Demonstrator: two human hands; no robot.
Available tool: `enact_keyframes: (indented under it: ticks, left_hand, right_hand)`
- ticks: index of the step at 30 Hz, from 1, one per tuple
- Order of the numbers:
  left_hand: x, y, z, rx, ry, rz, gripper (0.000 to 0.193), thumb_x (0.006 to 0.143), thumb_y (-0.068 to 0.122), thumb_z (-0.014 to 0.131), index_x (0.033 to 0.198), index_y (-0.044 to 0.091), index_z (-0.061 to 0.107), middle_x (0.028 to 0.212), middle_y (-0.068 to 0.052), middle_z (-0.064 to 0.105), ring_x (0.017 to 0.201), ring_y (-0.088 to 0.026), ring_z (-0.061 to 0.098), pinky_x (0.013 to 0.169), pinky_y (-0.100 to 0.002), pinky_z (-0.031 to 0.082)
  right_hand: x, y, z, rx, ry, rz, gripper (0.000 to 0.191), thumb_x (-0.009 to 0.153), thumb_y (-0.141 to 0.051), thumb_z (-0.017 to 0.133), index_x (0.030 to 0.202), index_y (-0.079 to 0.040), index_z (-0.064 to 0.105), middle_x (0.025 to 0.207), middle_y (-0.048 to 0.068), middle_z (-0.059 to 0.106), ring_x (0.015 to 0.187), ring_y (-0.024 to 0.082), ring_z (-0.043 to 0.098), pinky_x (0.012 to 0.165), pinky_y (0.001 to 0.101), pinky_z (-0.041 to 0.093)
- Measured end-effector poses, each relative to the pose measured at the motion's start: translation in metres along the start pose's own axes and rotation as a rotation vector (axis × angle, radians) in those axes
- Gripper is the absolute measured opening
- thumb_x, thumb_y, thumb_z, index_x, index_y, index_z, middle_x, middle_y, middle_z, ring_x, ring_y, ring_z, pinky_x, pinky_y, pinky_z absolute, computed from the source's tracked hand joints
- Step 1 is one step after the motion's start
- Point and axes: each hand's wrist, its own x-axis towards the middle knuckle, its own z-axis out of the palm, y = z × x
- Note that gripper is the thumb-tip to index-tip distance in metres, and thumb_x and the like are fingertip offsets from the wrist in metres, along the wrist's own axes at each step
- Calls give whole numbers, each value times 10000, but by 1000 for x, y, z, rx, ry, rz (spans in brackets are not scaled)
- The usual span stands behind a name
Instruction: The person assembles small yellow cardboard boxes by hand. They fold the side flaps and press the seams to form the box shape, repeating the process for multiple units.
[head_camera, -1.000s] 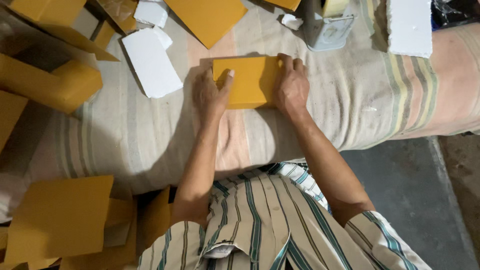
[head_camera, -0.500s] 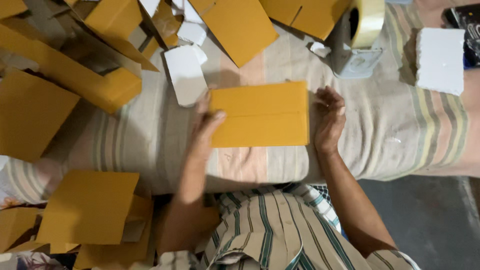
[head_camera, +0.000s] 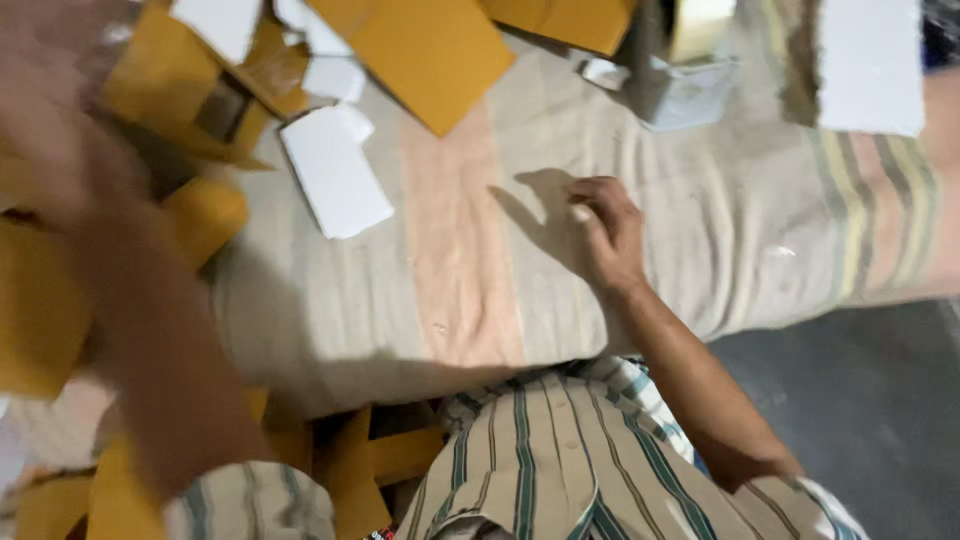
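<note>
My right hand (head_camera: 605, 235) rests on the striped cloth (head_camera: 460, 290) that covers the worktop, fingers loosely bent, with nothing in it. My left arm is a motion blur swung out to the left, and my left hand (head_camera: 60, 130) is smeared over the heap of yellow card pieces (head_camera: 45, 300). What that hand holds is too blurred to make out. The folded yellow card from a moment ago no longer lies in front of me. A white card piece (head_camera: 335, 175) lies on the cloth left of centre.
A large yellow card sheet (head_camera: 430, 60) lies at the top centre. A tape dispenser (head_camera: 685, 85) stands at the back right, with a white sheet (head_camera: 870, 65) beyond it. More yellow card pieces (head_camera: 380, 455) lie by my lap, below the worktop's edge.
The folded yellow card held flat between both hands is gone from the cloth. My left arm swept fast to the left. My right hand stayed on the cloth.
</note>
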Motion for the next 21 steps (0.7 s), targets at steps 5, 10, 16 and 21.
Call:
enact_keyframes:
  ticks: [5,10,16,21]
  left_hand:
    - [-142,5,184,-772,-266,-740,592,870,231,748,1345,-24,503,1082,-66,625,830,-234,701,562,-374,635]
    - [-157,2,247,-672,-130,-1125,488,887,284,760,1202,7,512,817,-129,632,528,-205,602,415,-322,464]
    - [-140,14,263,-735,-170,-962,261,935,125,793,998,-54,613,790,-111,608,524,-155,493,417,-310,354]
    - [-180,-6,240,-774,-17,-815,398,897,65,759,1193,3,500,1002,-58,660,860,-160,659,648,-335,584]
  right_hand:
    - [3,-6,1,-118,-54,73,277,929,-193,667,1106,20,673,1136,148,653,940,249,662,828,337,539]
    - [6,-10,2,-168,-89,59,267,916,-172,690,1111,10,677,1158,135,653,951,225,677,824,321,547]
    - [7,-8,1,-141,-75,97,297,907,-196,696,1120,11,679,1130,132,648,921,214,667,802,317,545]
    - [5,-6,2,-154,-42,72,330,936,-226,660,1153,23,656,1151,139,637,946,219,658,835,336,542]
